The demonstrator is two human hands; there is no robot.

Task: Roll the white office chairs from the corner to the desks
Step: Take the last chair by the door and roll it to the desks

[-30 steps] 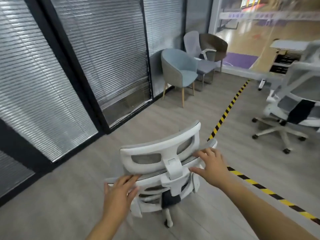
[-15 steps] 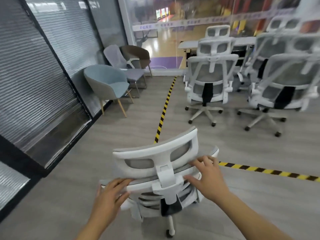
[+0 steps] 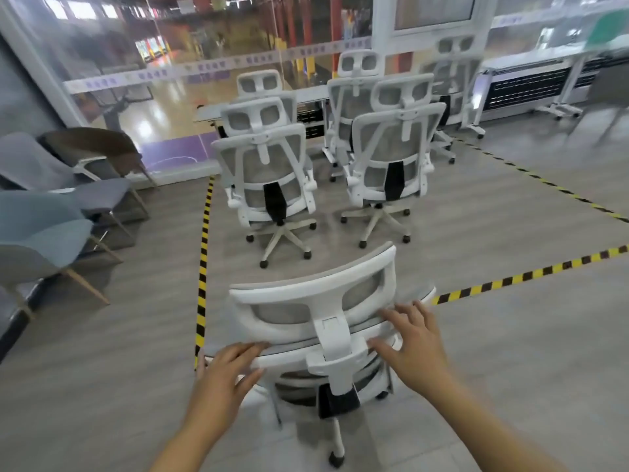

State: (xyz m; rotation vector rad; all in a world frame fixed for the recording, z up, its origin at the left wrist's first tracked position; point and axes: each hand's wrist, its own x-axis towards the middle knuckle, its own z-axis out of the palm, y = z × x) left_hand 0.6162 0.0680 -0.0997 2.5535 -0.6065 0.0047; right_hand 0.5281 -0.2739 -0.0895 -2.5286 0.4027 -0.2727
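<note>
Mid-roll: our left hand [image 3: 223, 376] and right hand [image 3: 413, 345], fingers flat, press chair [image 3: 316, 301] backrest; next, steer between parked chairs [image 3: 269, 178] toward desks [image 3: 524, 63].

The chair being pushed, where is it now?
Head view, bottom centre: the pushed chair sits under both hands, at the striped floor tape's corner, behind two parked white chairs.

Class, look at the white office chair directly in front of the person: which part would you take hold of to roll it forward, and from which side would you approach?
Take the nearest white chair by its backrest's top edge, from behind. That curved rim faces the person below the headrest, wide enough for the left hand and right hand either side of the central post, so the push probably stays straight.
</note>
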